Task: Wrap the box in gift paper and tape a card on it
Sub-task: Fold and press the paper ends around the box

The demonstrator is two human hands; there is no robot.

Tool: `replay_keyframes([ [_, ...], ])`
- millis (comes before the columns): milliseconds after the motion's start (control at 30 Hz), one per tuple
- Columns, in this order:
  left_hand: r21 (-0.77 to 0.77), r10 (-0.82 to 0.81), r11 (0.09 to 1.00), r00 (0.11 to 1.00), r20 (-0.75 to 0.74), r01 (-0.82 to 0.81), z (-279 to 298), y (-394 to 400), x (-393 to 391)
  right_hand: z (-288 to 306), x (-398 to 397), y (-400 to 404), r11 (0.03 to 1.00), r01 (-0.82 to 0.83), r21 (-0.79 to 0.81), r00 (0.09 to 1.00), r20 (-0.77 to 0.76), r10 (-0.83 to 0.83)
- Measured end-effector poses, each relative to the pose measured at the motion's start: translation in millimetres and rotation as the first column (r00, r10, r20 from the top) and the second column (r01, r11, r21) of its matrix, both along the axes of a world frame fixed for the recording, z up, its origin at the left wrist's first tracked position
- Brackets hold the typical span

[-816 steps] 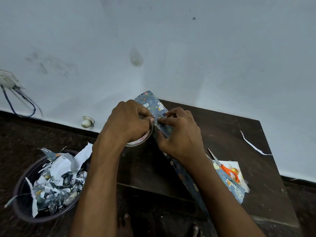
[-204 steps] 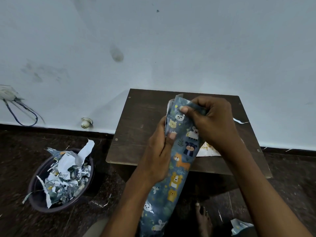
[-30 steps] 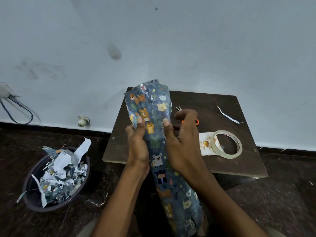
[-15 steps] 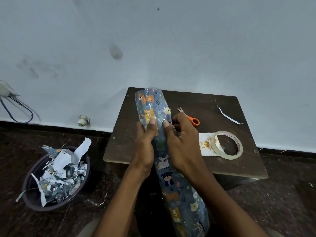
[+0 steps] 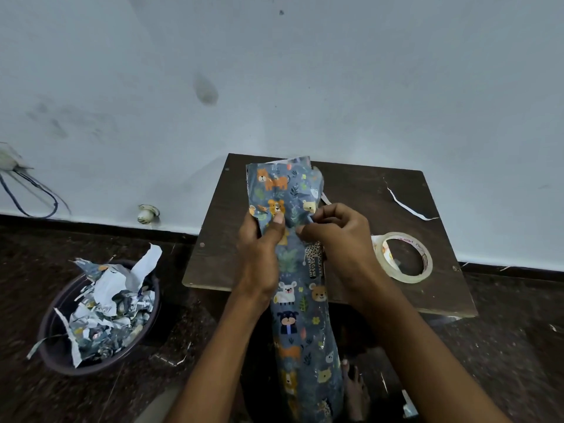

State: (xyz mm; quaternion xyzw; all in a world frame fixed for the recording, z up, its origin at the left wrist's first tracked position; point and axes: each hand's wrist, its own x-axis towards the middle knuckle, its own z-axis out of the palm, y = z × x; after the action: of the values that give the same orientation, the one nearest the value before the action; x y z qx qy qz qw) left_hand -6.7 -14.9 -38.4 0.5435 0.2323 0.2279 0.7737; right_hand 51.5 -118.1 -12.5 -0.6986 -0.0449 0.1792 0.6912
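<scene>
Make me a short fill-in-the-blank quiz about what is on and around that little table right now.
1. Both hands, left hand and right hand, hold the long package in blue animal-print gift paper at its ____ end.
2. The clear ring-shaped tape roll lies on the dark wooden table, to the ____ of the package.
3. The dark round bowl on the floor holds torn ____ scraps.

Missing words: far; right; paper

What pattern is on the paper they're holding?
Cartoon animals and leaves on blue-grey gift paper, clearest in the head view.
</scene>
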Motion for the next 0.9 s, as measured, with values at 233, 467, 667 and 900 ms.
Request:
replay_keyframes([
  [233, -0.025, -0.054, 0.998, 0.998, 0.03, 0.054, 1, -6, -2, -2, -2, 6, 0.94, 0.165, 0.297, 0.982, -0.135, -0.13],
  [467, 0.048, -0.001, 0.999, 1.0, -0.014, 0.001, -4, -10, 0, 1, -6, 9, 0.956, 0.148, 0.252, 0.976, -0.194, -0.1],
  [667, 0.007, 0.048, 0.999, 0.999, 0.025, -0.048, -4, -6, 3, 0, -9, 10, 0.995, 0.022, 0.099, 1.0, 0.002, -0.022],
  [900, -0.002, 0.036, 0.999, 0.997, 0.064, -0.036, -3, 3, 4, 1, -10, 9, 0.998, 0.034, 0.047, 0.996, 0.084, -0.038],
])
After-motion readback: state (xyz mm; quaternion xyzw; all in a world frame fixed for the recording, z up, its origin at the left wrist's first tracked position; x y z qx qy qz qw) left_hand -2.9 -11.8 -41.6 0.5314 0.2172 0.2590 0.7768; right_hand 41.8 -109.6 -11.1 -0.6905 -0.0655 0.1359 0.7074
